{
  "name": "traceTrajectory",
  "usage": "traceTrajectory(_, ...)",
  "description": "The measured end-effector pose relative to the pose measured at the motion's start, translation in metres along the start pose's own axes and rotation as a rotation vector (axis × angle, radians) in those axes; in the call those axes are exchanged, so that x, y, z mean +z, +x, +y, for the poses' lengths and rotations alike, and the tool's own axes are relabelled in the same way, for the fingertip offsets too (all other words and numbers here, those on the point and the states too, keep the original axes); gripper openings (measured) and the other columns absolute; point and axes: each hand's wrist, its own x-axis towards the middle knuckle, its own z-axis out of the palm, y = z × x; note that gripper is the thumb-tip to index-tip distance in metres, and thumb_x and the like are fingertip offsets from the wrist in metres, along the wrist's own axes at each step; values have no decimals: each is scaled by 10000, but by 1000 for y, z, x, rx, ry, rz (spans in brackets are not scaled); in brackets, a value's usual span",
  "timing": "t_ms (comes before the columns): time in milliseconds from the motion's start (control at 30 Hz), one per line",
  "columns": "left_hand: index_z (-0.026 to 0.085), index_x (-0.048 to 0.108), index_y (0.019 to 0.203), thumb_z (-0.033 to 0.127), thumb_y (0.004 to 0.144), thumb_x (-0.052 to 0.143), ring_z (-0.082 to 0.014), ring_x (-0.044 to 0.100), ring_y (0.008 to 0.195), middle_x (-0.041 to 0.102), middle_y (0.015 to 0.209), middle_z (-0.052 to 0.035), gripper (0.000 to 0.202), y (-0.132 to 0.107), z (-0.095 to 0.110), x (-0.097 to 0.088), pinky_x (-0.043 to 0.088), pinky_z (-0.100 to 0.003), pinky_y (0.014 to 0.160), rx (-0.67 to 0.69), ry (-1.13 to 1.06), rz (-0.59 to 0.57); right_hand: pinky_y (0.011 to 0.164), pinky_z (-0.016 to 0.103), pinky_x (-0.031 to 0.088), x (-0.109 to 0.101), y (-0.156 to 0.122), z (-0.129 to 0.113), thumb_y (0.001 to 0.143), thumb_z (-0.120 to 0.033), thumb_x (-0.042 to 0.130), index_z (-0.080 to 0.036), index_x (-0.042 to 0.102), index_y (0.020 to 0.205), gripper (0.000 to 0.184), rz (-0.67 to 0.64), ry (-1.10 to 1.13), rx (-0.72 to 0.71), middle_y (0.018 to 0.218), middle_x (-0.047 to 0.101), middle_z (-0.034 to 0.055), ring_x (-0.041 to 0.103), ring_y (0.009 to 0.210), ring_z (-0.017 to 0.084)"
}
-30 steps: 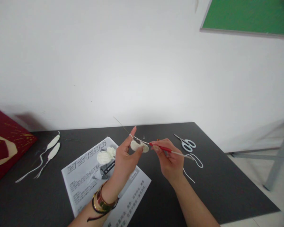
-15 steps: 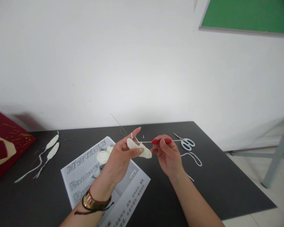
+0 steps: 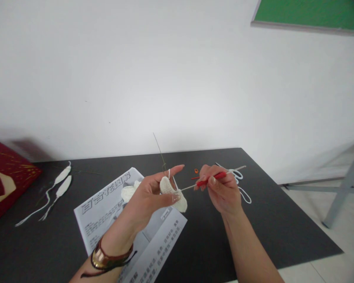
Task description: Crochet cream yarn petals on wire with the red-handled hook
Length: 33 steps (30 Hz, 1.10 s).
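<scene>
Between the thumb and fingers of my left hand is a white crocheted piece, with white yarn looped over the raised index finger. A thin wire sticks up behind that hand. My right hand grips a crochet hook by its red handle. The hook's metal shaft reaches left, and its tip is at the edge of the crocheted piece; the exact stitch is too small to make out. Behind the left wrist, a ball of white yarn rests on a printed sheet.
Two white crocheted petals with yarn tails lie at the left, beside a dark red box. Scissors are partly hidden behind my right hand. A small orange stitch marker lies on the black table, which meets a white wall.
The crochet hook has tilted, its left end lower and its right end higher. My right hand has moved right, and the crocheted piece has turned steeper. The orange marker now shows.
</scene>
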Motion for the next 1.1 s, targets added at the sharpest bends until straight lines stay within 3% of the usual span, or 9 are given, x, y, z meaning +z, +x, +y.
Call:
traceTrajectory(267, 267, 563, 1239, 166, 673, 708, -84, 438, 580, 508, 656, 38, 593, -2, 1, 1, 365, -208, 569, 32, 132, 37, 472, 283, 423, 1, -4, -8, 776, -306, 659, -214, 709, 742, 110, 21, -171, -112, 641, 630, 39, 538, 578, 161)
traceTrajectory(667, 272, 539, 1268, 194, 705, 683, -111, 426, 590, 497, 663, 23, 586, 1, 0, -3, 341, -242, 581, 89, 334, 58, 528, 319, 405, 2, -7, -14, 790, -285, 645, -224, 715, 772, 95, 0, -323, -173, 639, 629, 40, 528, 615, 179)
traceTrajectory(767, 280, 549, 1256, 185, 694, 696, -103, 430, 590, 500, 662, 30, 588, 1, 0, -3, 342, -230, 580, 72, 302, 69, 524, 306, 405, 3, -8, -13, 786, -260, 652, -219, 719, 778, 79, 7, -316, -190, 644, 632, 39, 536, 617, 171)
traceTrajectory(933, 284, 543, 1255, 172, 657, 737, -92, 461, 617, 522, 702, 30, 639, 0, -1, -5, 384, -213, 614, 42, 69, 29, 503, 292, 456, 9, -6, -2, 800, -268, 635, -207, 697, 744, 104, 107, -36, -38, 652, 611, 8, 550, 544, 138)
traceTrajectory(1100, 263, 548, 1254, 153, 635, 752, -91, 474, 612, 532, 726, 21, 661, -2, -1, -6, 402, -216, 610, 46, 5, 28, 485, 267, 494, 15, -2, 7, 778, -287, 656, -186, 660, 709, 122, 188, 134, 116, 634, 610, -12, 531, 495, 110)
